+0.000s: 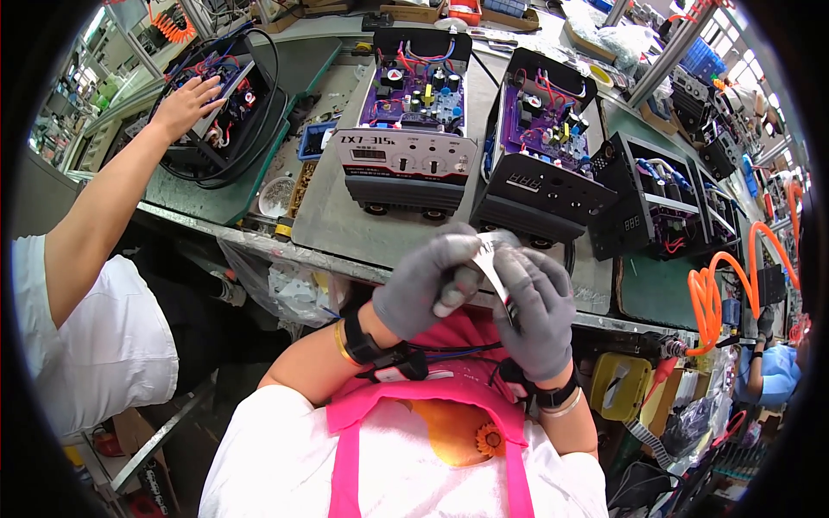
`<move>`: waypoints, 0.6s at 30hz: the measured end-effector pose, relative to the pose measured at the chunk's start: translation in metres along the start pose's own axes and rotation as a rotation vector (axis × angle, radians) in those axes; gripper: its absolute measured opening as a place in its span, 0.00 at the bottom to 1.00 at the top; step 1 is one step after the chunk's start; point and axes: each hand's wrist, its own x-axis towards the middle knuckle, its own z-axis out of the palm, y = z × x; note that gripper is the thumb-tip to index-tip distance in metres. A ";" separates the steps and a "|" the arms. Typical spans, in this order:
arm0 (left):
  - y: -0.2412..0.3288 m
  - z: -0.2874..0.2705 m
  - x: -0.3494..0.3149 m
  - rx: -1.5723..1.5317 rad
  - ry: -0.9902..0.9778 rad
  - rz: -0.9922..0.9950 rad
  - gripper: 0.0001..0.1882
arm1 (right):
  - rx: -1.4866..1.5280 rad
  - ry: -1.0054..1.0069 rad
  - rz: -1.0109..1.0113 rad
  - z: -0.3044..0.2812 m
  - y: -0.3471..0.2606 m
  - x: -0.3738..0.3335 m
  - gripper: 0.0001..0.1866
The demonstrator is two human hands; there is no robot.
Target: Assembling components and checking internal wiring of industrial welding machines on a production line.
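Observation:
In front of my chest, both gloved hands are closed at a thin, glossy white label sheet with dark print, seen nearly edge-on. My left hand, in a grey glove, pinches its upper left side with curled fingers. Grey-gloved too, my right hand wraps its fingers over the right side and hides much of it. Just beyond the hands stands an open welding machine with a bare black front panel and a purple circuit board. Left of it, another open welding machine has a white printed front face with two knobs.
More opened machines line the bench to the right, near an orange coiled hose. At left, a co-worker's hand rests on a machine ringed by black cable. A blue bin and white bowl sit between.

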 end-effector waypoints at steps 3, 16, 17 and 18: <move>0.010 0.003 0.003 -0.204 -0.087 -0.059 0.14 | 0.120 0.060 -0.019 0.000 0.007 0.004 0.24; -0.016 0.008 -0.005 0.190 0.061 0.028 0.19 | 0.282 0.102 0.062 0.018 -0.009 0.005 0.36; -0.018 0.009 -0.005 0.184 0.062 0.048 0.18 | 0.303 0.070 0.088 0.018 -0.008 0.003 0.36; -0.017 0.009 -0.005 0.182 0.069 0.056 0.18 | 0.325 0.037 0.114 0.017 -0.006 0.001 0.36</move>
